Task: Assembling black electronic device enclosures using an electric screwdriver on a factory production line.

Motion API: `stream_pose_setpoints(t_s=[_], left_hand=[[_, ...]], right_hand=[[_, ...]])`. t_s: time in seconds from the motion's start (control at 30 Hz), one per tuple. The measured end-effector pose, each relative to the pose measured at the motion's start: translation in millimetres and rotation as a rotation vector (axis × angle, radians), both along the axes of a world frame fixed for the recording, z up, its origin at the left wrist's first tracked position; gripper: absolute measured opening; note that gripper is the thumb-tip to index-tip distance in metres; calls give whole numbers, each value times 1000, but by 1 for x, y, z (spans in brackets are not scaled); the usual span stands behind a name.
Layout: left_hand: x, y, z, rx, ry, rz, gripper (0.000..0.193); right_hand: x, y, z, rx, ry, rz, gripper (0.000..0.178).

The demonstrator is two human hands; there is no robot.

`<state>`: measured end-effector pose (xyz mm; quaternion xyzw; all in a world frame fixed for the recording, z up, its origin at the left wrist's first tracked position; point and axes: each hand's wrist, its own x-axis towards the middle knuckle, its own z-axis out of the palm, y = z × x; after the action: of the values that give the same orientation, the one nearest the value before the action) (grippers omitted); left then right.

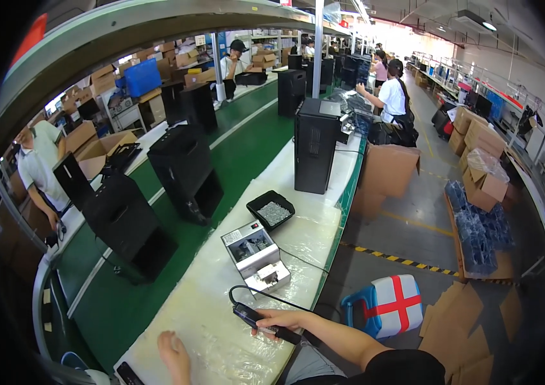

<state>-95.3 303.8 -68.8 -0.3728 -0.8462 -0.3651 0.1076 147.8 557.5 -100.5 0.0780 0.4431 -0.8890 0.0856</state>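
Note:
My right hand (275,322) is wrapped round a black electric screwdriver (254,317), held low above the near part of the plastic-covered bench (199,317). A black cord loops up from the screwdriver's far end. Loosely curled, my left hand (174,354) is over the bench's left near side, with nothing visible in it. Just beyond the screwdriver stands a silver screw feeder (251,250) with an open top. Behind it, a black tray (271,210) holds a heap of small silver screws (274,213).
A black computer case (314,146) stands farther along the bench. More cases (184,172) line the green conveyor (237,151) to the left. Right of the bench are a blue stool (385,307), flat cardboard (458,327) and a large carton (388,176). Several people work nearby.

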Motion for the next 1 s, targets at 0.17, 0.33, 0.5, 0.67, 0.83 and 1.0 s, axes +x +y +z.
stream_pose_setpoints(t_s=[0.17,0.33,0.5,0.67,0.83,1.0], left_hand=[[60,-55,-36,-115,93,61,25],[73,-67,-36,-78,6,26,23],[68,-63,-47,87,33,14,13],[61,-69,-69,174,-16,61,10],[64,-73,-65,200,-59,123,11],[59,-70,-64,190,-43,94,9]], right_hand=[[-5,-2,9,74,-88,1,39],[-3,-11,6,191,-116,-29,34],[1,-25,12,394,-150,-175,33],[-1,-43,15,572,-139,-266,40],[-10,-48,22,692,-203,-230,52],[-45,-29,43,1378,-165,-223,58]])
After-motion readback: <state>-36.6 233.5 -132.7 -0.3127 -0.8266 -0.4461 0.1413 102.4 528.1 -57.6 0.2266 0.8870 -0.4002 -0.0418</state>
